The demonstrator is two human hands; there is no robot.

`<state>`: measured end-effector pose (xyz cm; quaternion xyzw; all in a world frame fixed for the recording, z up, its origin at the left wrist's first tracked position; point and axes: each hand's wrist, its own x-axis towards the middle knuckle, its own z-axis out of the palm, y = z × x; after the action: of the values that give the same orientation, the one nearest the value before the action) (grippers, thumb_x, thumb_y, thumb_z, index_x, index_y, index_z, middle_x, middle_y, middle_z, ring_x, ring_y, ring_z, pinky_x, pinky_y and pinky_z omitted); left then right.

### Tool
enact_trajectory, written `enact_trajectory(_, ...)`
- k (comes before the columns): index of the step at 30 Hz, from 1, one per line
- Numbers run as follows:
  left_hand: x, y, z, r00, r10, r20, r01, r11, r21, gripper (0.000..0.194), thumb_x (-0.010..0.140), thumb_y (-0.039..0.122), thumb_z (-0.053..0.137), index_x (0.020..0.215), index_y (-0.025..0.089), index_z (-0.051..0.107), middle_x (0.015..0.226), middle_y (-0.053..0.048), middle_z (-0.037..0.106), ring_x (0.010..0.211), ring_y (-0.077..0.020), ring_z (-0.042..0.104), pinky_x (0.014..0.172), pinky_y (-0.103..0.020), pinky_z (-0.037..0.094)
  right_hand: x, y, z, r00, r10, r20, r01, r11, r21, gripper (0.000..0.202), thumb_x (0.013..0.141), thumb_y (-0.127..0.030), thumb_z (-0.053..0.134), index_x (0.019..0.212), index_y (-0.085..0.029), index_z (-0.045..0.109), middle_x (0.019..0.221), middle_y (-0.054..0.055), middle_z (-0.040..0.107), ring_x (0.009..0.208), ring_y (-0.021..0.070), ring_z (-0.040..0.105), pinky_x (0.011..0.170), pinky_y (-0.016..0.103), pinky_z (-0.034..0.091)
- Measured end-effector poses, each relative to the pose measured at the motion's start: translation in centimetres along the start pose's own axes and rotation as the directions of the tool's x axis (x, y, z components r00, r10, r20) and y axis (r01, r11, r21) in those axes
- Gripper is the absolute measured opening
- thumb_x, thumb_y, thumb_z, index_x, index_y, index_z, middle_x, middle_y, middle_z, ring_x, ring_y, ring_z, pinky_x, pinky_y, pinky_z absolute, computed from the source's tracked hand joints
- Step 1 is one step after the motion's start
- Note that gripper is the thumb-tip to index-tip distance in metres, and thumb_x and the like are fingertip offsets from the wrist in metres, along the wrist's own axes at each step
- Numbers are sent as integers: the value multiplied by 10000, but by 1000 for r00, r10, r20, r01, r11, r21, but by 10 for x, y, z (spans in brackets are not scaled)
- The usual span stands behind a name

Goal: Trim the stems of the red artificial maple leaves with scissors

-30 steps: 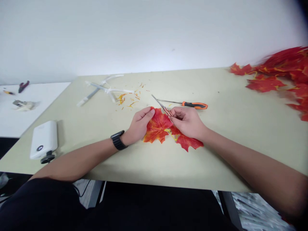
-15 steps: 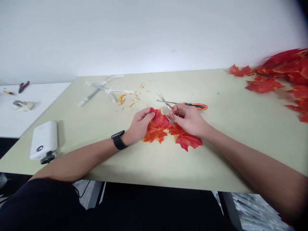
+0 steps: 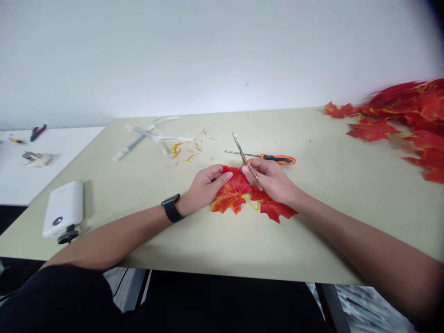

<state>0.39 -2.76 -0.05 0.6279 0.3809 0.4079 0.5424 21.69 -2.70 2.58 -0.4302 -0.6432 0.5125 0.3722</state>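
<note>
Between thumb and fingers, my left hand pinches the upper left edge of a red-orange artificial maple leaf. A yellow stem joins it to a second red maple leaf, which lies partly under my right hand. That hand is closed round the copper-coloured handles of a small pair of scissors. The blades point up and away from me, close together. Just behind my right hand lies a screwdriver with an orange and black handle.
Yellow and orange trimmings lie beyond my left hand, beside clear plastic strips. A white power bank is at the left. Many red leaves are heaped at the far right. Red-handled pliers rest on the white side table.
The scissor blades have come closer together and the scissors have turned more upright. Both hands and the leaf have shifted slightly right and lower in view; the camera has tilted a little.
</note>
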Motion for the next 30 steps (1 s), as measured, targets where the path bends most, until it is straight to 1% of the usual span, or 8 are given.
enact_trajectory(4,1,0,-2,1000,17,2,-17,1000,1,323,900,486,715,872,178,624,716,10,656,620,-109,563,567,-222,414,-1,1,1,997,32,70,-39,994,101,429,801,-544,799,739,-181,578,646,-48,433,564,79,344,521,242,281)
enact_trajectory(7,4,1,-5,999,51,-18,-50,999,18,306,862,443,773,876,173,630,713,18,659,616,-92,565,581,-208,423,0,0,2,996,54,74,-61,994,89,404,783,-513,810,717,-176,598,662,-36,482,575,79,381,522,235,310)
enact_trajectory(12,7,5,-10,995,3,-96,-15,992,-122,376,818,404,826,1043,197,606,712,49,653,577,-74,559,567,-193,439,4,3,2,991,62,-118,-50,993,103,382,839,-488,765,727,-182,567,646,-36,485,551,76,371,496,232,293)
enact_trajectory(16,10,6,-10,984,-49,-170,-11,941,-338,473,790,366,853,1140,220,571,815,28,716,740,-115,667,705,-226,519,6,5,0,966,69,-247,-30,987,160,406,847,-493,770,726,-187,532,612,-60,390,522,62,260,479,235,224)
enact_trajectory(18,11,6,-9,985,-71,-158,5,924,-383,451,798,361,847,1146,216,599,917,-11,752,837,-141,699,784,-261,543,6,4,0,956,89,-280,-33,979,201,412,840,-498,777,727,-191,527,603,-65,371,513,62,242,477,241,204)
enact_trajectory(21,11,5,-6,993,-79,-83,45,934,-354,347,833,383,813,1086,177,698,1044,-72,769,936,-173,711,868,-301,554,4,3,2,954,129,-270,-59,966,253,404,829,-490,788,728,-196,530,603,-64,372,505,67,278,483,244,214)
enact_trajectory(23,11,4,-4,995,-85,-50,67,955,-289,299,849,398,796,1013,152,749,1028,-86,777,922,-178,713,871,-303,559,4,3,4,959,151,-239,-83,958,273,399,822,-472,796,725,-200,521,607,-67,365,499,67,285,488,244,227)
enact_trajectory(30,13,3,-6,986,-133,-103,104,963,-248,327,832,435,805,963,137,770,919,-82,789,797,-172,723,769,-293,593,3,8,8,968,194,-163,-149,956,252,407,807,-477,805,740,-204,511,595,-75,359,480,60,269,473,236,199)
